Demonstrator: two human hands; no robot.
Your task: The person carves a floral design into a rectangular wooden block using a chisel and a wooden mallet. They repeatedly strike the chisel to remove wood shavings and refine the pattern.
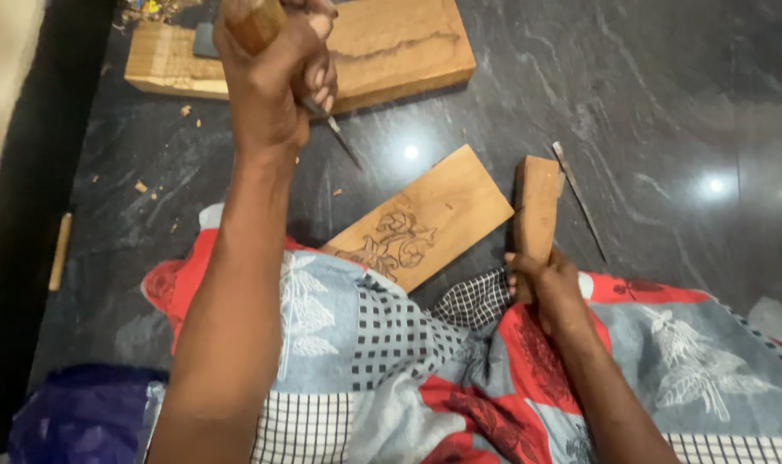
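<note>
My left hand [275, 73] is raised over the floor, closed around a wooden-handled chisel [332, 127] whose metal blade points down toward a small wooden board [447, 202]. The board leans on my lap and bears a drawn floral pattern [395, 242]. My right hand [545, 283] grips the lower end of a short wooden block [537, 202] standing beside the board's right edge.
A larger thick wooden plank [391, 43] lies at the top on the dark polished stone floor [666, 94]. A thin metal tool [580, 199] lies right of the block. Wood chips [142, 186] are scattered at left. A patterned cloth [391, 361] covers my lap; a wooden stick [59, 251] lies far left.
</note>
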